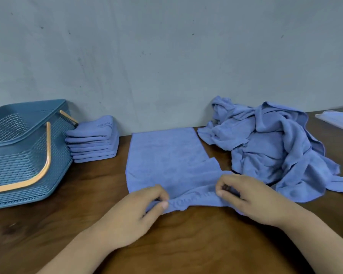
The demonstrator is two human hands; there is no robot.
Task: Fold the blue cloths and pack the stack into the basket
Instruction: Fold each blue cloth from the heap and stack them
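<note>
Your left hand (pixel 139 210) and right hand (pixel 244 196) both sit at the near edge of 1 blue cloth (pixel 166 155) in the middle of the bench (pixel 186 244). The left grip pinches that edge between thumb and curled fingers, and the fabric bunches up under the thumb. The right grip pinches the same edge further right, with the fingers curled over it and the thumb tip against the blue. Between your 2 hands the edge is rumpled and raised a little off the wood. The rest of the cloth lies flat, running away from you as a long strip whose far end reaches the wall (pixel 166 56). On its right side a stepped edge shows where 1 layer lies over another.

At the left of the bench stands the blue perforated basket (pixel 18 161) with its 2 tan handles (pixel 46 167). Just beside its right wall, outside it and close against the wall, sits the stack (pixel 93 141) of folded blue cloths. To the right of the flat cloth a heap (pixel 275 147) of unfolded blue cloths lies crumpled, its near edge close to your right hand. At the far right edge lies a pale packet (pixel 337 121), too blurred to tell what it holds.
</note>
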